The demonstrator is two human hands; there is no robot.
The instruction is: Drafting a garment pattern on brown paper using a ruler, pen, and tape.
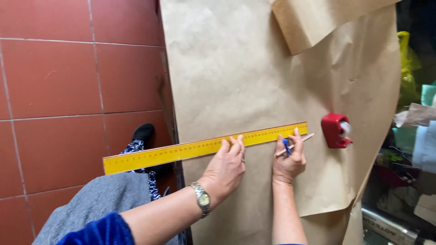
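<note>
- The left hand lies flat with its fingers spread a little, and the fingertips press on the lower edge of the ruler. It grips nothing. A watch is on the wrist, and a blue sleeve covers the arm lower down.
- The right hand is just beside the left one, near the right end of the ruler. It is closed around a pencil and a blue pen; the pencil points out to the right, just under the ruler's edge.
- The ruler is long and yellow. It lies tilted across the brown paper, with the right end higher. Its left end goes out past the paper's edge, over the red tile floor.
- Under this left end are grey cloth and a black shoe.
- A red tape dispenser stands on the paper, near the right end of the ruler but not touching it.
- At the far top, a loose flap of the paper is folded over.
- On the right, beside the paper, are mixed coloured things, too dark to tell.
</note>
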